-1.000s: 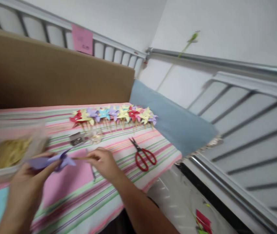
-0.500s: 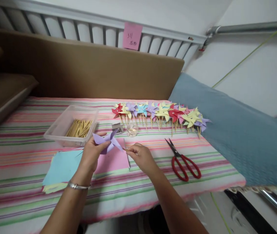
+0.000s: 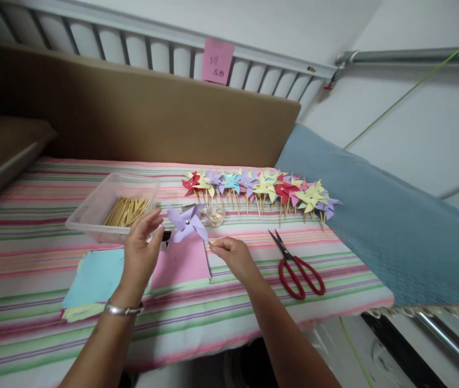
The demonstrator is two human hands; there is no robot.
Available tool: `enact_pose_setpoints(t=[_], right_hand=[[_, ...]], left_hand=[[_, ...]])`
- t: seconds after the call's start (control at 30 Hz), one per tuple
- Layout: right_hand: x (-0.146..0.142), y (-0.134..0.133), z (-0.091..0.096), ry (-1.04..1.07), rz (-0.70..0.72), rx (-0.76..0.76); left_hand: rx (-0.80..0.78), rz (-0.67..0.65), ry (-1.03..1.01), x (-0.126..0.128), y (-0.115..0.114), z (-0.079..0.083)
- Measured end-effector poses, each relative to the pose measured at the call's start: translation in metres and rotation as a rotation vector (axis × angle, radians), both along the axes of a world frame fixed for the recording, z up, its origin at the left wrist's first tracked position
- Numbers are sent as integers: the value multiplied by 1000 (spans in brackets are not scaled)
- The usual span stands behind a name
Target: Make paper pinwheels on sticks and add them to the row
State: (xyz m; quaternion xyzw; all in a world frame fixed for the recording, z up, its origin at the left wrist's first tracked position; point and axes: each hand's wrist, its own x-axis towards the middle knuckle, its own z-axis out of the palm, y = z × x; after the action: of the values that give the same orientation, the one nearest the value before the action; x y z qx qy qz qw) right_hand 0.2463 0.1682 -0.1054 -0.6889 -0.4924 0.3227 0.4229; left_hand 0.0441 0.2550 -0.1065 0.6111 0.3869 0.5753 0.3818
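Between my hands is a purple paper pinwheel (image 3: 186, 224), its vanes facing me with a small pin at the centre. My right hand (image 3: 234, 258) pinches the end of its thin wooden stick, just right of the vanes. My left hand (image 3: 141, 253) is apart from the pinwheel on its left side, fingers spread and holding nothing. Below the pinwheel lies a pink paper sheet (image 3: 181, 264) on the table. A stack of light blue paper (image 3: 96, 277) with yellow sheets under it lies left of my left wrist.
A plastic box (image 3: 86, 218) of wooden sticks (image 3: 126, 212) stands at the left. Behind the pinwheel sits a small clear round container (image 3: 215, 215). Finished pinwheels (image 3: 265, 187) line the back right. Red-handled scissors (image 3: 292, 264) lie on the striped tablecloth (image 3: 229, 318); cardboard (image 3: 152, 116) stands behind.
My left hand has let go of the purple pinwheel and opened, moving a little left. The pinwheel has turned to face me, its stick still in my right hand.
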Motion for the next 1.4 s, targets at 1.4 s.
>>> enact_pose_setpoints(t=[1.4], right_hand=[[-16, 0, 5, 238, -146, 5]], left_hand=[[-16, 50, 115, 22, -12, -11]])
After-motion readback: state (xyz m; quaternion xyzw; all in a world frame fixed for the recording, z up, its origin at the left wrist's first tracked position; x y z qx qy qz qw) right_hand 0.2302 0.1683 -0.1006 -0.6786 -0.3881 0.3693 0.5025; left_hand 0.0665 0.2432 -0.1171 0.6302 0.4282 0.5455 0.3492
